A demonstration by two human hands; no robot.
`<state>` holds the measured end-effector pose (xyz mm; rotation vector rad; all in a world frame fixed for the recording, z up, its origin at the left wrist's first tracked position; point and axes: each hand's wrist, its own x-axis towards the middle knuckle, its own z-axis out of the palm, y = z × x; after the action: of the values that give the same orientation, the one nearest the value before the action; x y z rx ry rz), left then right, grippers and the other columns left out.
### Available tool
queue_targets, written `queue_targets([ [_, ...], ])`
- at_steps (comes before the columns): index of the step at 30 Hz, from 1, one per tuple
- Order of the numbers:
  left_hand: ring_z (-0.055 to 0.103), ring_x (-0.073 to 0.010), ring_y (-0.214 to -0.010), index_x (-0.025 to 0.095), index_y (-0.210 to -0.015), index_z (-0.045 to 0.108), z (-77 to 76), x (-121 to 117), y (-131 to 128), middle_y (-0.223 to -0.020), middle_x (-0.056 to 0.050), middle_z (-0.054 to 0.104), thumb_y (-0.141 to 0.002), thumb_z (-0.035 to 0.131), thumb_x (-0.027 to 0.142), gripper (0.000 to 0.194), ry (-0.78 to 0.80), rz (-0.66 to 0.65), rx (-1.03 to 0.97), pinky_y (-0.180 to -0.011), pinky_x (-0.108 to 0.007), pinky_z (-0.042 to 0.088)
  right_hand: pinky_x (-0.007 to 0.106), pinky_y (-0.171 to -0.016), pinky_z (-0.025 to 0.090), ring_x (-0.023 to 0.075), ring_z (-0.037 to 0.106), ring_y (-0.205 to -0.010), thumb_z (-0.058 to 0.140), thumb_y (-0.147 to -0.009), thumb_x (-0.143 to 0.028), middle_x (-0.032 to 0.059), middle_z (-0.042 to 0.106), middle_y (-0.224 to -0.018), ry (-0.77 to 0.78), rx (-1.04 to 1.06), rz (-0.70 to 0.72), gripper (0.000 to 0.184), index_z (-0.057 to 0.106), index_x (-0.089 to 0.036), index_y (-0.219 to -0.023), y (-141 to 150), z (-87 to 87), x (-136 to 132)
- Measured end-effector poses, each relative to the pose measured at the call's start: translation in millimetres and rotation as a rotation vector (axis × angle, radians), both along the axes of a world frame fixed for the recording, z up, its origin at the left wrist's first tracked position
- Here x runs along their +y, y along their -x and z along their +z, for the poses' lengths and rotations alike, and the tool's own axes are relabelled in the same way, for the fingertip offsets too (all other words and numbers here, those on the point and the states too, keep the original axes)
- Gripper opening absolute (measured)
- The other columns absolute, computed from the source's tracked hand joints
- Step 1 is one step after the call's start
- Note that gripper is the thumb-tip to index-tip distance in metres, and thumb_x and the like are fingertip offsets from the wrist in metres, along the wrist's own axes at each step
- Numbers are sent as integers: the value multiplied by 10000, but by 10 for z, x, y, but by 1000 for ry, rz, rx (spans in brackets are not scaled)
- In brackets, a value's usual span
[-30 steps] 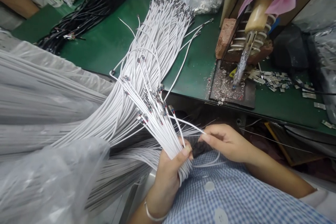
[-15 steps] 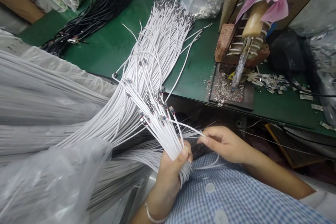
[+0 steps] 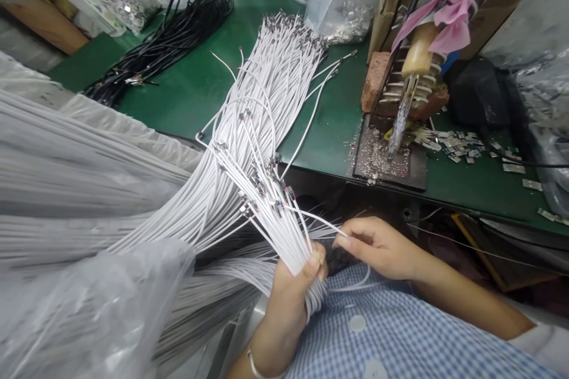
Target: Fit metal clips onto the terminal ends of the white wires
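Note:
My left hand (image 3: pixel 291 293) is closed round a thick bunch of white wires (image 3: pixel 271 225) with small metal terminals at their tips, held in front of my checked shirt. My right hand (image 3: pixel 377 246) pinches a single white wire (image 3: pixel 311 216) that runs out of that bunch to the right. A larger fan of the same white wires (image 3: pixel 275 80) lies across the green bench top (image 3: pixel 186 89), its terminal ends pointing away from me.
A plastic-wrapped mass of white wires (image 3: pixel 80 189) fills the left. A black cable bundle (image 3: pixel 173 35) lies at the back left. At the right stands a wooden-handled tool (image 3: pixel 411 77) over a dark plate (image 3: pixel 382 160) with metal scraps; loose terminals (image 3: pixel 462 145) and bags of parts lie about.
The view has tilted slightly, so everything sits a little lower in the picture. Both hands keep their grips and have hardly moved against each other.

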<state>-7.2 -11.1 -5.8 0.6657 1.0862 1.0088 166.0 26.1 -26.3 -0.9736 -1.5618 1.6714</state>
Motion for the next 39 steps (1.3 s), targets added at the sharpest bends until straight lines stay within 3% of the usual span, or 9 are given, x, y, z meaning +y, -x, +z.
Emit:
queue_targets([
  [5,412,-75,-516,145,-733,573,-17,9,-17,-646,15,498,-697,712,266,188,-16,44,29,-542,-233,338,215,-534,362,101,407,-557,457,-868,-429,-5,462,-606,1,33,-5,366,570,-116,-716,15,26,4],
  [11,451,-105,-572,144,-714,582,38,39,-13,-635,2,520,-743,672,245,139,-15,0,54,-600,-254,368,231,-555,380,112,435,-573,447,-869,-461,13,500,-623,5,66,8,409,582,-105,-720,31,39,10],
  [17,487,-109,-568,138,-719,606,-1,1,-18,-620,1,547,-719,685,238,127,10,67,29,-591,-239,385,240,-567,390,126,478,-595,425,-881,-459,35,543,-654,-5,40,18,422,610,-101,-755,3,23,-15],
  [25,513,-108,-558,138,-768,605,7,-17,-32,-662,-10,597,-680,727,267,199,73,147,20,-563,-224,405,217,-510,363,112,468,-514,355,-910,-458,4,495,-536,-85,-69,-22,474,606,-118,-697,-1,-60,-11],
  [31,527,-124,-580,120,-947,650,12,7,-53,-628,-14,570,-699,711,322,325,71,131,22,-576,-235,424,241,-532,391,132,500,-515,331,-926,-373,16,543,-542,-120,-73,150,421,611,-141,-714,47,-67,-91],
  [36,486,-114,-517,115,-700,640,13,17,-60,-569,-3,515,-723,685,312,203,-3,87,58,-518,-237,411,245,-599,404,128,515,-574,373,-919,-301,10,547,-593,-291,-111,300,350,628,-150,-733,71,-48,-87],
  [39,465,-101,-535,115,-638,622,19,22,-69,-561,-4,525,-707,702,310,222,-49,102,113,-557,-220,398,242,-619,415,128,521,-636,437,-899,-343,31,569,-690,-290,-61,189,310,634,-135,-779,52,-14,-11],
])
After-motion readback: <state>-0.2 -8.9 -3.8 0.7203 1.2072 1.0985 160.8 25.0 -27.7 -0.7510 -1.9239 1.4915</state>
